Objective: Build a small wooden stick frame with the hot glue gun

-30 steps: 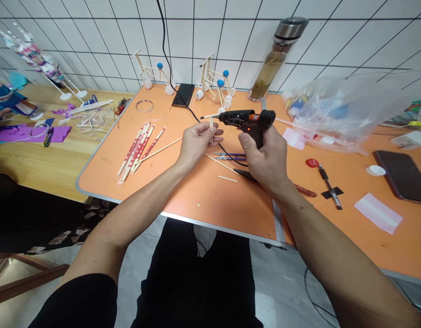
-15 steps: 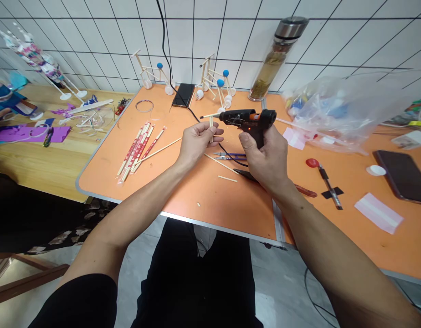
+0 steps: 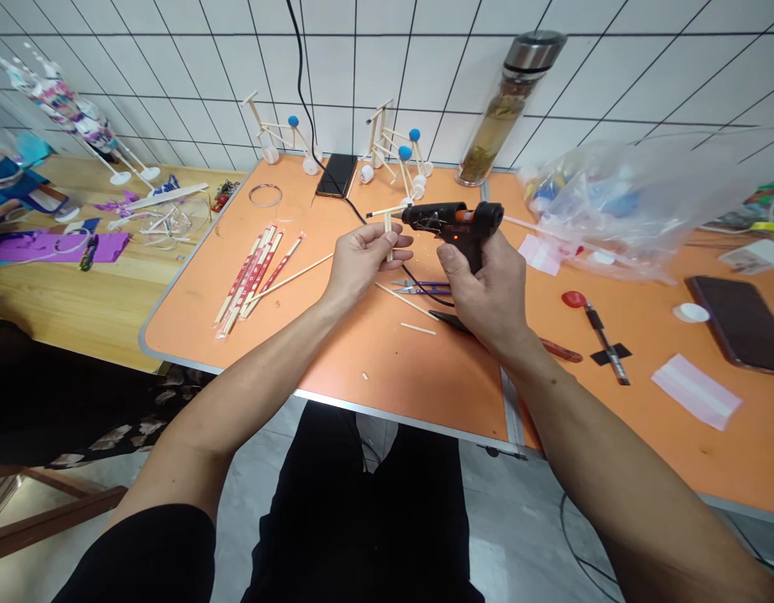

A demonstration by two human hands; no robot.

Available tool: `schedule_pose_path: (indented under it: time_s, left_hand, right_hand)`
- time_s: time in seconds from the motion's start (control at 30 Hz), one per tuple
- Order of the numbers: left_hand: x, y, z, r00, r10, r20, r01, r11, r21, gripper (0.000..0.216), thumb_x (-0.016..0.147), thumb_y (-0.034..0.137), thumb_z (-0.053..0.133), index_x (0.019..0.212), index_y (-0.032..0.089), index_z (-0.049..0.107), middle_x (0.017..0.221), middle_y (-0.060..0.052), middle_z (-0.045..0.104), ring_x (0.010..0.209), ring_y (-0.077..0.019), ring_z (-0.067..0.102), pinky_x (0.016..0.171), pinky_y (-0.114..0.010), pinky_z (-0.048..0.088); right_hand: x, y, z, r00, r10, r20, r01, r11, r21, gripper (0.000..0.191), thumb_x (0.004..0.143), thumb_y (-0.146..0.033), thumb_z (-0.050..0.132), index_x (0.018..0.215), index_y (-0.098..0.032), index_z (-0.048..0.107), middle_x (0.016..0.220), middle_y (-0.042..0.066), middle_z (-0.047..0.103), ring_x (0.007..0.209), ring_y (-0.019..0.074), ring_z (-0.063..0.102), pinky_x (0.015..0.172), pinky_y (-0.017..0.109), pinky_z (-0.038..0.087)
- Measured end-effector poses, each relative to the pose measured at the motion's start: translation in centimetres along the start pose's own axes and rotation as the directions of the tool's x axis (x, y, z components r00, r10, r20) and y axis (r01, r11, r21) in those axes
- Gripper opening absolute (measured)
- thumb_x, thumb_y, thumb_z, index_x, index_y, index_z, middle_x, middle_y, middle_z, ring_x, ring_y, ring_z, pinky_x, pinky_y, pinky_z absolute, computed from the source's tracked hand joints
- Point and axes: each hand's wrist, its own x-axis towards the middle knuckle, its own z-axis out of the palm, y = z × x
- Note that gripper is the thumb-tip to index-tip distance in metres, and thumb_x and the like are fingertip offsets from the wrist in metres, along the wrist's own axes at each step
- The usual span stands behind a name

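Wooden sticks [image 3: 388, 239] are being pinched in the left hand [image 3: 362, 260], just above the surface [image 3: 362, 343], while the glue gun [image 3: 453, 220] is being gripped in the right hand [image 3: 487, 293], its nozzle at their joint, where gluing seems underway and a steady hold is being called for.

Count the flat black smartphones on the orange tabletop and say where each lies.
2. One flat black smartphone lies at the back of the orange tabletop; the other lies far right. The clear plastic bag may hide more.
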Motion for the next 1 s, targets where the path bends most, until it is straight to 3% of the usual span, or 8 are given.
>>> schedule_pose_path:
  time_s: [0.33, 1.0]
  left_hand:
    - [0.31, -0.19, -0.12, 0.998, 0.004, -0.057, -0.005, 1.0, -0.013, 0.025, 0.103, 0.037, 0.081, 0.113, 0.015, 0.078, 0.111, -0.011, 0.087, 0.088, -0.0153, 0.085, 0.083, -0.024, 0.065]
    - [0.17, -0.3, 0.01, 0.999, 0.033, -0.026, -0.033, 0.999, -0.001, 0.011, 0.108, 0.024, 0.071, 0.111, 0.015, 0.076, 0.106, -0.01, 0.087, 0.085, -0.0136, 0.084, 0.082, -0.023, 0.065]
  right_hand:
    - [-0.16, 0.25, -0.08, 1.0, -0.005, -0.002, 0.005, 1.0, 0.024, 0.053, 0.109, -0.074, 0.054, 0.118, -0.025, 0.073, 0.081, 0.002, 0.064, 0.07, 0.0228, 0.057, 0.068, 0.043, 0.054]
    - [-0.26, 0.35, 0.15, 0.999, -0.04, -0.032, 0.041, 0.999, 0.025, 0.051, 0.109, -0.073, 0.054, 0.116, -0.026, 0.073, 0.081, 0.003, 0.066, 0.067, 0.0225, 0.055, 0.065, 0.043, 0.054]
